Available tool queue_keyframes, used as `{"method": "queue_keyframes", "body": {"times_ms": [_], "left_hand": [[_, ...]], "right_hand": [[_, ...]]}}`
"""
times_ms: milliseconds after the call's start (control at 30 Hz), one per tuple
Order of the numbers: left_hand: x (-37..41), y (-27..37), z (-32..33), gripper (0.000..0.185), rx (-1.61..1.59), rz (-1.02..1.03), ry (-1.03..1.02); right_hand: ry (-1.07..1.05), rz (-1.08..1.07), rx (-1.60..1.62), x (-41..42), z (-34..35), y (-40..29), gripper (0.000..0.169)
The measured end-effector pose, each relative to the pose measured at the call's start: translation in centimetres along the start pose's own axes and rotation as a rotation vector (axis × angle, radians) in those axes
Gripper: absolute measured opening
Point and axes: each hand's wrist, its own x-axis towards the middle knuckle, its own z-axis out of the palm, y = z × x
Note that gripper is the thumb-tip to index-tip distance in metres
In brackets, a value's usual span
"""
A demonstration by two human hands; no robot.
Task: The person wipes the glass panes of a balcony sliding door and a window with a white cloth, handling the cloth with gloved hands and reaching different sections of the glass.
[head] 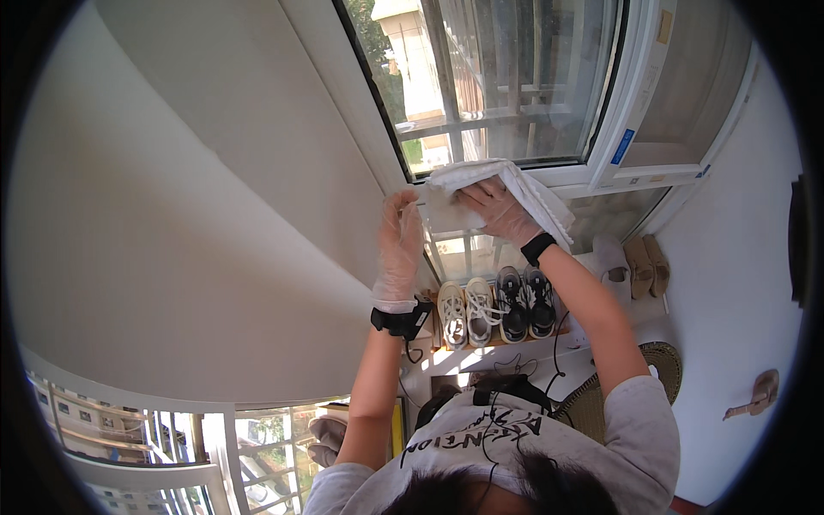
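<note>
My right hand (pixel 502 212), in a clear plastic glove, presses a folded white cloth (pixel 473 170) against the lower rail of a white window frame (pixel 566 175). Part of the cloth hangs past the wrist on the right. Above the cloth is the window's glass pane (pixel 515 77), with bars visible beyond it. My left hand (pixel 399 241), gloved the same way, is raised beside the frame's lower left corner. Its fingers are loosely bent and nothing shows in them. Both wrists wear black bands.
Below my hands, white sneakers (pixel 465 312) and black sneakers (pixel 524 306) stand on a wooden rack (pixel 563 329). Slippers (pixel 611 267) and brown shoes (pixel 647 264) sit to the right. A black cable (pixel 559 354) hangs near my right arm. White walls (pixel 721 257) close in the right side.
</note>
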Motion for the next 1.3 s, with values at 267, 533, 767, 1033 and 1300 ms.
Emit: {"method": "queue_keyframes", "body": {"times_ms": [267, 533, 767, 1033, 1300], "left_hand": [[4.4, -4.9, -0.7, 0.017, 0.212, -0.27, -0.22], [5.0, -1.2, 3.9, 0.019, 0.277, 0.07, -0.196], [11.1, 2.2, 4.2, 0.014, 0.301, 0.391, 0.141], [13.1, 4.3, 3.7, 0.009, 0.365, 0.188, 0.093], [12.4, 5.7, 4.6, 0.006, 0.591, 0.339, 0.101]], "right_hand": [[0.157, 0.288, -0.175, -5.2, -3.3, 4.9, 0.03], [0.256, 0.7, -0.142, -6.8, -3.7, 6.6, 0.032], [0.577, 0.735, 0.255, -4.0, -7.2, 7.7, 0.035], [0.918, 0.426, 0.042, 15.0, -27.8, 16.8, 0.068], [0.752, 0.42, -0.492, 20.2, -25.1, 13.8, 0.069]]}}
